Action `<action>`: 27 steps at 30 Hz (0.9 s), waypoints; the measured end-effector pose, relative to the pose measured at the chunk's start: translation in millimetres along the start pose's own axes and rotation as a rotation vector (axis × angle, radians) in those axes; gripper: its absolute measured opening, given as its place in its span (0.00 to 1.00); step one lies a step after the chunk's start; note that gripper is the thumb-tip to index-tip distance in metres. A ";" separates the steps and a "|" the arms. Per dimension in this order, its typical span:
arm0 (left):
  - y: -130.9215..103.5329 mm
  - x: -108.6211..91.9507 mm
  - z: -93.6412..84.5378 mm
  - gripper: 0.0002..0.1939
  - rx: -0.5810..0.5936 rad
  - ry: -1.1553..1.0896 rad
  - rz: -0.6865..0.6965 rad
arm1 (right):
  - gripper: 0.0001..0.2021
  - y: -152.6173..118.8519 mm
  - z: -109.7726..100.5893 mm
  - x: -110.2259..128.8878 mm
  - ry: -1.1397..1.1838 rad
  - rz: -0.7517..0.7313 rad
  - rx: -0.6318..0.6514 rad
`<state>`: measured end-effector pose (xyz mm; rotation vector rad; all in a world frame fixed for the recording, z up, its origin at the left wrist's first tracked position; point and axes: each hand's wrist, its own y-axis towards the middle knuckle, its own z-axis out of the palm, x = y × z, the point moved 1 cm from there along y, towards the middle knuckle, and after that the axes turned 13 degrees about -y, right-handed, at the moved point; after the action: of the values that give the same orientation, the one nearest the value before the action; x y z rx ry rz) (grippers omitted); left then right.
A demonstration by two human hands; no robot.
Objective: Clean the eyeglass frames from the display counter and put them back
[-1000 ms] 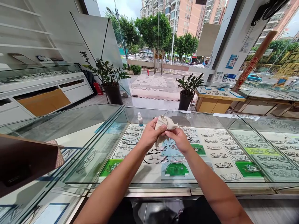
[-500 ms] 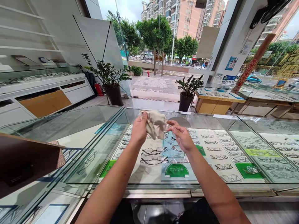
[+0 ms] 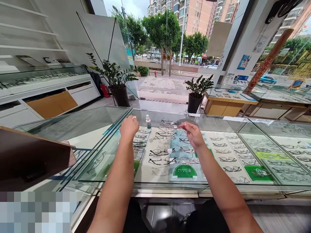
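My left hand (image 3: 129, 127) is over the left part of the glass counter, back of the hand up and fingers curled under. Whatever it holds is hidden; no cloth shows. Between thumb and fingertips, my right hand (image 3: 193, 133) pinches a pair of thin-rimmed clear eyeglasses (image 3: 182, 115), whose outline is faint against the glass. A small white bottle (image 3: 148, 123) with a blue label stands on the counter between my hands. Below, in front of my right hand, dark-framed glasses (image 3: 162, 151) lie in rows inside the case.
The glass display counter (image 3: 155, 187) spans the space before me, with several rows of frames and a green sign (image 3: 184, 171) inside. A dark brown box-like object (image 3: 31, 155) juts in at left. Two potted plants (image 3: 120, 96) stand beyond, near the glass front.
My left hand has moved left, away from the eyeglasses, and the beige cloth is out of sight. The white bottle has come into view. My right hand still holds the eyeglasses, slightly farther right.
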<state>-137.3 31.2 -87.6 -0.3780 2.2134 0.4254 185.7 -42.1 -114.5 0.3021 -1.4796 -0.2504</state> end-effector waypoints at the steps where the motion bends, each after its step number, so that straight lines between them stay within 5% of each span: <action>1: 2.6 3.6 2.0 0.17 0.036 0.027 -0.030 | 0.12 0.2 -0.5 0.5 -0.008 0.000 -0.001; 5: 7.1 11.1 9.2 0.15 0.086 0.085 -0.126 | 0.12 -0.4 -1.0 6.4 -0.036 -0.019 0.013; 8: 0.1 6.3 7.3 0.19 -0.016 0.114 -0.101 | 0.12 -1.4 -1.3 12.0 -0.067 -0.037 0.043; 10: -11.0 -4.4 3.6 0.22 -0.198 0.049 0.084 | 0.12 -2.1 -1.8 15.4 -0.092 -0.044 0.069; 13: -36.8 -28.7 3.3 0.23 -0.407 -0.161 0.555 | 0.13 -3.1 -2.5 20.3 -0.141 -0.081 0.115; 16: -67.2 -52.6 14.6 0.29 -0.270 -0.238 0.999 | 0.14 -4.0 -3.7 25.2 -0.178 -0.115 0.170; 18: -85.5 -63.1 24.3 0.37 -0.097 -0.221 1.167 | 0.14 -4.1 -5.1 28.3 -0.186 -0.116 0.205; 22: -106.7 -70.2 36.3 0.41 0.108 -0.202 1.256 | 0.14 -3.0 -9.2 32.1 -0.211 -0.074 0.267; 27: -107.1 -69.0 38.6 0.35 0.125 -0.189 1.235 | 0.14 -2.5 -13.7 30.9 -0.198 0.001 0.339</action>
<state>-25.5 -39.9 -75.3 1.1179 2.0278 0.8881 201.8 -54.5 -87.4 0.5619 -1.7183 -0.0261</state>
